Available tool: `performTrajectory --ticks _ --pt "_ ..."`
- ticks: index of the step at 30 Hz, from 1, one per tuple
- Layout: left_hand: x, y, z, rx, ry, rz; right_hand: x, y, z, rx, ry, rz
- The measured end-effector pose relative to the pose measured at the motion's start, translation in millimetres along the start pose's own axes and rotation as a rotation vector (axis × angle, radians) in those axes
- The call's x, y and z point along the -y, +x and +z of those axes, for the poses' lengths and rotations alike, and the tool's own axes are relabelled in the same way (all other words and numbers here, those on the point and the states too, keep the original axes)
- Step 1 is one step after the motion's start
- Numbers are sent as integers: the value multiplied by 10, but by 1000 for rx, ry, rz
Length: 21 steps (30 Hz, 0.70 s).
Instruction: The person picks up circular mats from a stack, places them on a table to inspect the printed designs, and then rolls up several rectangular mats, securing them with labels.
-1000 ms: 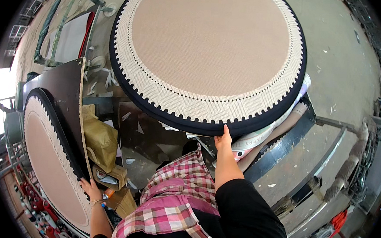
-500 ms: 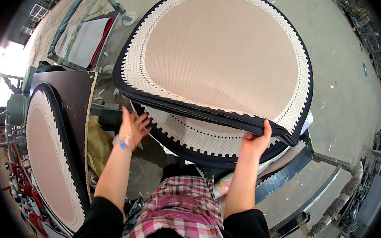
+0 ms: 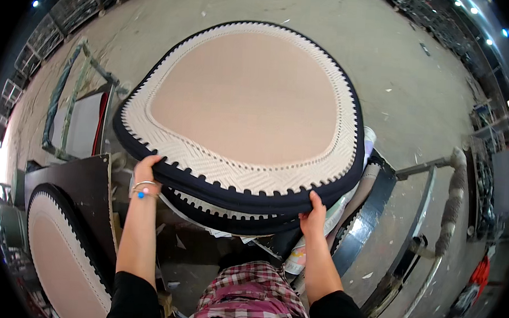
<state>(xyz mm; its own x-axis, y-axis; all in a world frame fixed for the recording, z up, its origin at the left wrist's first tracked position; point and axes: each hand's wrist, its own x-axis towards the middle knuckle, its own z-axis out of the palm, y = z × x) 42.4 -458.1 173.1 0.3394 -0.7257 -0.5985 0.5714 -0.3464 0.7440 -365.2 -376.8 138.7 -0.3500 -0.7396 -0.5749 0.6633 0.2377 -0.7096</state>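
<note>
A stack of rounded mats lies in front of me. The top mat (image 3: 247,94) has a beige middle, a cream patterned border and a black scalloped edge. My left hand (image 3: 147,173) is closed on its near left edge, thumb on top. At the near right edge my right hand (image 3: 313,216) grips the same black rim, its thumb above and the other fingers mostly hidden. Below these, the edge of a lower mat (image 3: 221,220) shows. How many layers my hands hold cannot be made out.
At the left, a similar mat (image 3: 65,258) leans by a dark brown board (image 3: 72,188). A metal-framed cart (image 3: 74,113) stands beyond it. On the right are rolled material (image 3: 351,194), a dark metal strip (image 3: 364,215) and a wrapped rail (image 3: 450,200). Small scraps dot the concrete floor (image 3: 400,69).
My left hand has come from free in the air onto the mat's edge. The lifted, folded-back near edge now lies flatter toward me, and my right hand still holds it.
</note>
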Motion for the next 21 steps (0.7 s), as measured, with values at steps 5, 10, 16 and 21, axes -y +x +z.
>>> performTrajectory --ticks 5,10,16,21 --pt "-1145 -1148 210 176 85 242 445 -1052 420 -21 244 -84" --pt "-2332 -1846 -281 -245 560 417 701 -2165 7 1318 -893 438" --pt "-3016 -1287 -324 -168 1000 407 782 -660 -1058 1300 -352 270" --pt "-1406 35 786 -31 1074 414 -106 1182 -1553 -144 -897 -4"
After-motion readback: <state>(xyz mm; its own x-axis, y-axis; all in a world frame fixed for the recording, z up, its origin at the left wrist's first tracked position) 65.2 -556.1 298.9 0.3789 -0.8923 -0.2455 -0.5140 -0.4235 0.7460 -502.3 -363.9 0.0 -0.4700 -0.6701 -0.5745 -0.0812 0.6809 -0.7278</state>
